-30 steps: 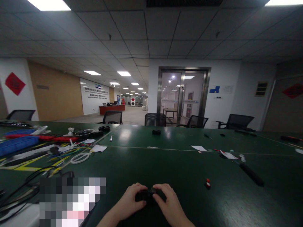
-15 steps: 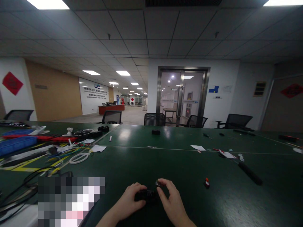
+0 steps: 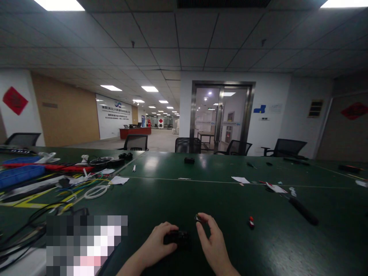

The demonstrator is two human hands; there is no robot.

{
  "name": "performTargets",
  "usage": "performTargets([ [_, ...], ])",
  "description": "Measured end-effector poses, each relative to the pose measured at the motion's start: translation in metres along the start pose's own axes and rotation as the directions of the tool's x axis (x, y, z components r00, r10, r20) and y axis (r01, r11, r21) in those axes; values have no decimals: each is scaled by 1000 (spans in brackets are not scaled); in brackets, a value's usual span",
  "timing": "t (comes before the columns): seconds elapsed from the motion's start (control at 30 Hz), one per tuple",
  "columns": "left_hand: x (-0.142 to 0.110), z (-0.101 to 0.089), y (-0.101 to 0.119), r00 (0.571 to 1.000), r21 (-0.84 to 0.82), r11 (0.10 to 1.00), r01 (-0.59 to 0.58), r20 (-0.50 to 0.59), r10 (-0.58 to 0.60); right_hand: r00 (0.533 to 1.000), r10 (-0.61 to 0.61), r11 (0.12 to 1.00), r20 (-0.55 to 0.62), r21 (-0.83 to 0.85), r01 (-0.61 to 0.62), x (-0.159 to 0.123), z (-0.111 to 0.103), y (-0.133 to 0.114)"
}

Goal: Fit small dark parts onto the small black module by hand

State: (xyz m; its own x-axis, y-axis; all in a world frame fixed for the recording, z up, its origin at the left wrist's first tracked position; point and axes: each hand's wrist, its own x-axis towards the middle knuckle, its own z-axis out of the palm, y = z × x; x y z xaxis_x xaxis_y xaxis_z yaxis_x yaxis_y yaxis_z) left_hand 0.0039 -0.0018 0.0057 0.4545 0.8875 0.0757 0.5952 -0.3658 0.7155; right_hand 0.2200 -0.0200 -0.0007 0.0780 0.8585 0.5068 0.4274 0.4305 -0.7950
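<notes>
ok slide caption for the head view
The left hand grips a black boxy object at a dark green table, while the right hand pinches a small, partly shiny piece.

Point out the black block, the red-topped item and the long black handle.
Black block [image 3: 182, 237]: head view, uncovered top.
Red-topped item [image 3: 251, 222]: head view, mid-body.
Long black handle [image 3: 303, 211]: head view, its middle.

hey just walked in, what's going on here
A person sits or stands at a green table, using both bare hands. The left hand grips a small black box by one end. The right hand pinches a tiny object, too small to identify, clear of the box. A small red-and-black item lies on the table to the right.
</notes>
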Motion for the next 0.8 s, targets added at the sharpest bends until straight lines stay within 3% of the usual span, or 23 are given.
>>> performTargets([
  [0.8,0,-1,3,1000,16,1000,2,2,-2,991,59,998,-122,32,-56,1,-4,-1],
])
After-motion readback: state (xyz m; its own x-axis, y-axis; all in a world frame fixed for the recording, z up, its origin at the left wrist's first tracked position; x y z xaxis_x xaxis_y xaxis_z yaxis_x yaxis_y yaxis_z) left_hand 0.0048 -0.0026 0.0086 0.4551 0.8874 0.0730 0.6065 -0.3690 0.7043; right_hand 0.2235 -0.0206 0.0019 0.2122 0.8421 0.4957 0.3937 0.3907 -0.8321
